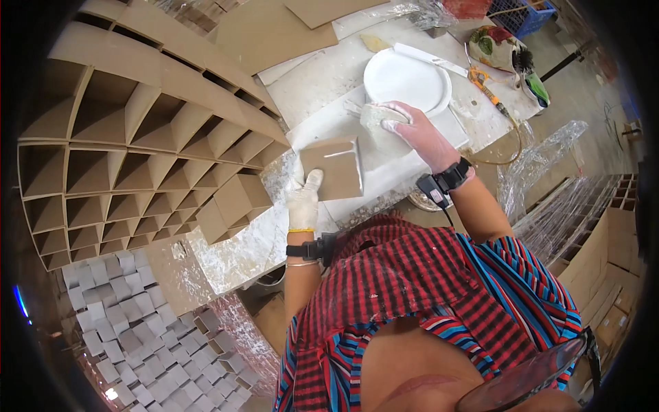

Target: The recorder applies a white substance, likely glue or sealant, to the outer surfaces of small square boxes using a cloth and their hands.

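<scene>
My left hand (303, 196), in a white glove, grips the lower left corner of a square brown board piece (333, 167) and holds it flat over the white worktable (329, 75). My right hand (405, 123), dusted white, is closed on a putty-smeared scraper or pad (371, 114) just beyond the board, beside the edge of a round white plate (406, 81). Both wrists wear black bands.
A large brown honeycomb lattice of board cells (137, 144) stands to the left. Grey-white cube pieces (137, 329) cover the floor at lower left. An orange-handled tool (487, 86), a blue crate (522, 14), plastic wrap (549, 185) and cardboard boxes (607, 261) lie to the right.
</scene>
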The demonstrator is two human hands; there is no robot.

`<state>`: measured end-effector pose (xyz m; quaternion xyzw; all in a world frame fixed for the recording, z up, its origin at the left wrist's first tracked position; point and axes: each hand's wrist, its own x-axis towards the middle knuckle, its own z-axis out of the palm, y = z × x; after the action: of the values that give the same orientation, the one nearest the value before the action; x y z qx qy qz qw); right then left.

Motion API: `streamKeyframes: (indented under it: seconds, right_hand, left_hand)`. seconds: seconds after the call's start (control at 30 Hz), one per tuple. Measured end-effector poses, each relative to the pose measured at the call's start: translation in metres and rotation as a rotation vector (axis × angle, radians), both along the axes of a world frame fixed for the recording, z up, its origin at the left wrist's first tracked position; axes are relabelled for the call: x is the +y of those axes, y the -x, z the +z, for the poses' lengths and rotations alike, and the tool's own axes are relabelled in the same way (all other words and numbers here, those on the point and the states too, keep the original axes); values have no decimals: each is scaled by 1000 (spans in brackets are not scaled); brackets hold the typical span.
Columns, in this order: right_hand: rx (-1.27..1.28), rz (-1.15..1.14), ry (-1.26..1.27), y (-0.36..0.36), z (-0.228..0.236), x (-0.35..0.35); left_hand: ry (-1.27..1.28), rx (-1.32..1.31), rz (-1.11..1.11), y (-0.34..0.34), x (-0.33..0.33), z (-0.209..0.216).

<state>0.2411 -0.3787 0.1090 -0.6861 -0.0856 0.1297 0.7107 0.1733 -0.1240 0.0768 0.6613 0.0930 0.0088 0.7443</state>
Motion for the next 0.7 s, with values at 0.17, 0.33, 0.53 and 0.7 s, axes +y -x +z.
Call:
streamKeyframes:
  seconds: [0.17, 0.33, 0.53, 0.7]
  right_hand:
    - [103, -78, 16, 1, -14, 5]
    - [-214, -48, 334, -20, -20, 22]
    - [-500, 174, 688, -45, -59, 70]
    - [-525, 163, 598, -8, -59, 61]
  left_hand:
    - [-1274, -210, -372, -6, -27, 25]
    - [-1451, -233, -588, 15, -33, -34]
    - [-1496, -78, -320, 22, -21, 2]
    - [-1513, 14, -300, 29, -9, -31]
